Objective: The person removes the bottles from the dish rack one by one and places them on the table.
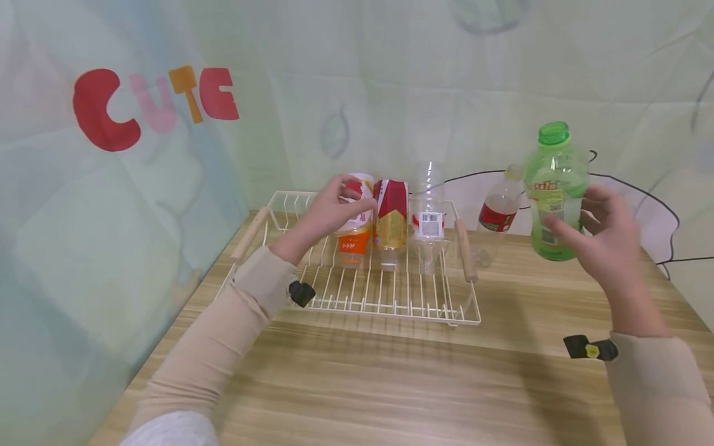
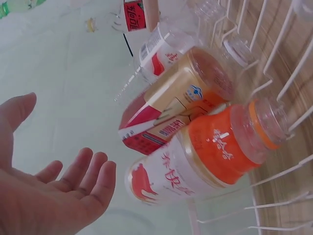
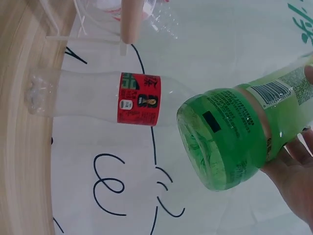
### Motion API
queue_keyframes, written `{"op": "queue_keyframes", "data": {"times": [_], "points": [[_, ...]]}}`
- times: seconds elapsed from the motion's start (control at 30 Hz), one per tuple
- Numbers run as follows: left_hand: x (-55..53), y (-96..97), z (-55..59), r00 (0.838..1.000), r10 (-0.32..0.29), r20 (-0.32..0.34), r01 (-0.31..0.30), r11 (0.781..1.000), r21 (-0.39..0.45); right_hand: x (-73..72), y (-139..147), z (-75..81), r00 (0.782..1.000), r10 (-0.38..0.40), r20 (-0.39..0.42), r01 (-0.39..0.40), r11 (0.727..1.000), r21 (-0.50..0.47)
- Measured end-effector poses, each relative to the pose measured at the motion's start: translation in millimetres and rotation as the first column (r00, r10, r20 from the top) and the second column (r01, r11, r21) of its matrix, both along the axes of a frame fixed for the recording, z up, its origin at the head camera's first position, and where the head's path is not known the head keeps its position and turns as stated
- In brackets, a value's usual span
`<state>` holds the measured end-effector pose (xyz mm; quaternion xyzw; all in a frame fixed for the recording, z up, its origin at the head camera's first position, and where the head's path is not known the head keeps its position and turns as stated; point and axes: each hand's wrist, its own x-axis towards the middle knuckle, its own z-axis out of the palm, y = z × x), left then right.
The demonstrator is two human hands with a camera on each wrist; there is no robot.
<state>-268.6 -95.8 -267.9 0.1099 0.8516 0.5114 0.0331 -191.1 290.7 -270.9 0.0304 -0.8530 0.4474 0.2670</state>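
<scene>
My right hand [image 1: 608,238] grips a green plastic bottle [image 1: 549,201], held upright above the table with its mouth uncapped. In the right wrist view the green bottle's base [image 3: 210,139] faces the camera. My left hand [image 1: 329,214] is beside a white and orange bottle [image 1: 355,226], its fingers loosely bent and nothing in them. The left wrist view shows a gap between those fingers and the bottle. That bottle stands mouth down in a white wire rack [image 1: 471,321], next to a red and gold bottle [image 1: 392,214] and a clear bottle with a white label [image 1: 431,224], both also inverted.
A clear bottle with a red label [image 1: 498,214] stands upright on the wooden table [image 1: 357,378], just right of the rack. Wooden handles [image 1: 465,251] line the rack's sides. A printed cloth [image 1: 390,105] hangs behind and to the left.
</scene>
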Motion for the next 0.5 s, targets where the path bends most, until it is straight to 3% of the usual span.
{"op": "queue_keyframes", "data": {"times": [0.3, 0.5], "points": [[-13.9, -7.7, -9.1, 0.991, 0.108, 0.074, -0.111, 0.993, 0.035, -12.5, 8, -5.6, 0.994, -0.087, 0.066, 0.096, 0.983, -0.154], [-19.4, -9.1, -13.6, 0.986, 0.142, 0.092, -0.145, 0.989, 0.021, -25.0, 16, -16.1, 0.990, -0.111, 0.082, 0.123, 0.978, -0.169]]}}
